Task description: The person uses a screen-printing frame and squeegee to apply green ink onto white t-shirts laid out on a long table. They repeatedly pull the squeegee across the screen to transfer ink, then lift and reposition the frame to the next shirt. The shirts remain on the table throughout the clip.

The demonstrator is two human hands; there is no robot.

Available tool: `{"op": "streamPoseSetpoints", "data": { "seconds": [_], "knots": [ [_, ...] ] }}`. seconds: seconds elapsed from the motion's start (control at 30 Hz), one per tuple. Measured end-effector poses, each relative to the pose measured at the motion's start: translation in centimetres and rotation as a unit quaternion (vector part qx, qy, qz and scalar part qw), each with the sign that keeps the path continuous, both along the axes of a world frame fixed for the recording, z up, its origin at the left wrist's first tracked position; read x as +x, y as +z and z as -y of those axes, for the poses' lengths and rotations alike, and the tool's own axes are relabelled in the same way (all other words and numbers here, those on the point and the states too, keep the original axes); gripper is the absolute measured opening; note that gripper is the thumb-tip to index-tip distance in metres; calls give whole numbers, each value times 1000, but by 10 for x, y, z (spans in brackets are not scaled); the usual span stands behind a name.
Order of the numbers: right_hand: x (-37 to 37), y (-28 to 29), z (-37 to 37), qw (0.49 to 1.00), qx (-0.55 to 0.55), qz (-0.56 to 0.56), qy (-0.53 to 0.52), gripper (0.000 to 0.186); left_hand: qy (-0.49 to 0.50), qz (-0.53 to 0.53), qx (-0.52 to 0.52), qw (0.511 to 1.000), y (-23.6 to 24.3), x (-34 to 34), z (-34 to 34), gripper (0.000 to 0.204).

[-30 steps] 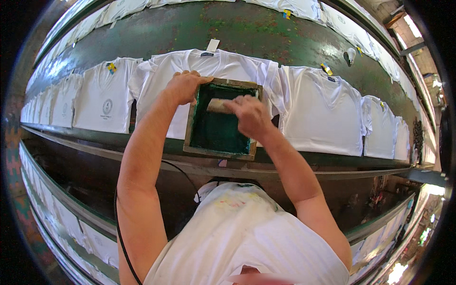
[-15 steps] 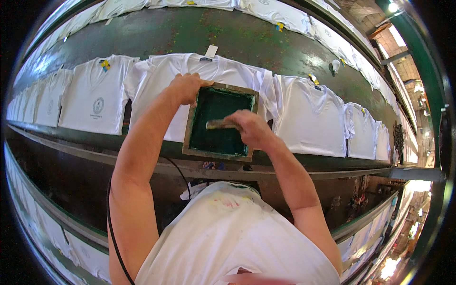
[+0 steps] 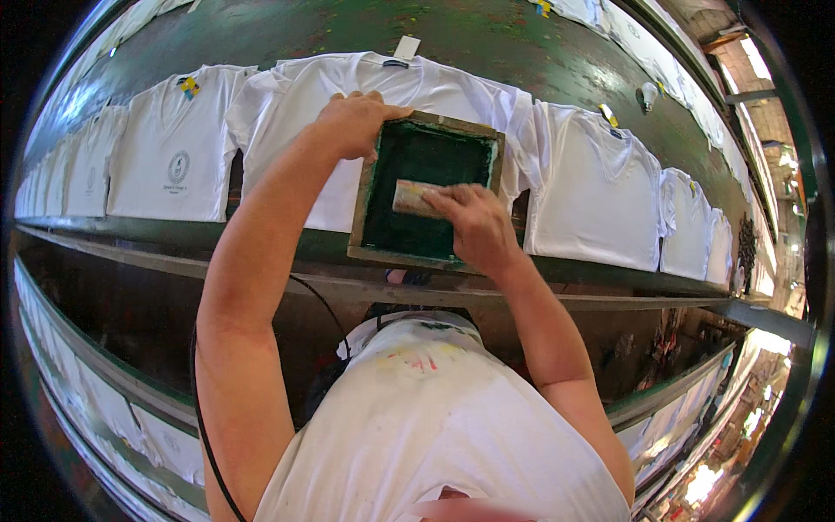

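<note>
While my left hand [image 3: 355, 124], partly curled, grips the upper-left corner of the wooden screen frame [image 3: 396, 257] over a white V-neck shirt [image 3: 335, 196], my right hand [image 3: 480, 228] clasps the squeegee [image 3: 416, 197] inside it.

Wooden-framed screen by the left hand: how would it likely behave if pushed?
The frame looks stiff, its wooden sides joined in a rectangle. It probably wouldn't tip, lying low and flat. It might slide on the white shirt, whose cloth looks smooth.

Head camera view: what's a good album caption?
Left hand on a wooden frame over a white shirt, right hand gripping a flat scraper inside the frame.
</note>
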State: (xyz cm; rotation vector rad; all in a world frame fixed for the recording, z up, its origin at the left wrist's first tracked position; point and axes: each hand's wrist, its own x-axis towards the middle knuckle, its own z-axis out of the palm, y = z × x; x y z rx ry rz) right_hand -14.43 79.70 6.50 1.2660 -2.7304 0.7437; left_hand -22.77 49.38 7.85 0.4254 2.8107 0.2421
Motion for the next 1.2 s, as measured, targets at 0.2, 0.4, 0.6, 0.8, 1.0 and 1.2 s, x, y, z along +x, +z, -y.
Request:
{"op": "streamPoseSetpoints", "data": {
  "seconds": [0.2,0.4,0.6,0.8,1.0,1.2],
  "knots": [
    [63,12,1,1000,-9,15,5,57,120,-131,84,981,-20,45,-2,76],
    [79,15,1,998,5,52,17,60,323,-96,393,856,-67,113,-31,55],
    [77,4,-24,991,-93,87,-37,60,298,-225,348,860,-84,143,-59,45],
    [66,-38,-53,918,-250,117,-285,58,248,-307,339,854,-84,157,-57,36],
    [50,-46,-70,781,-349,450,-257,57,225,-367,351,832,-82,168,-60,37],
    [42,-34,-67,837,-294,398,-232,69,273,-317,371,829,-64,160,-67,37]
  ]
}}
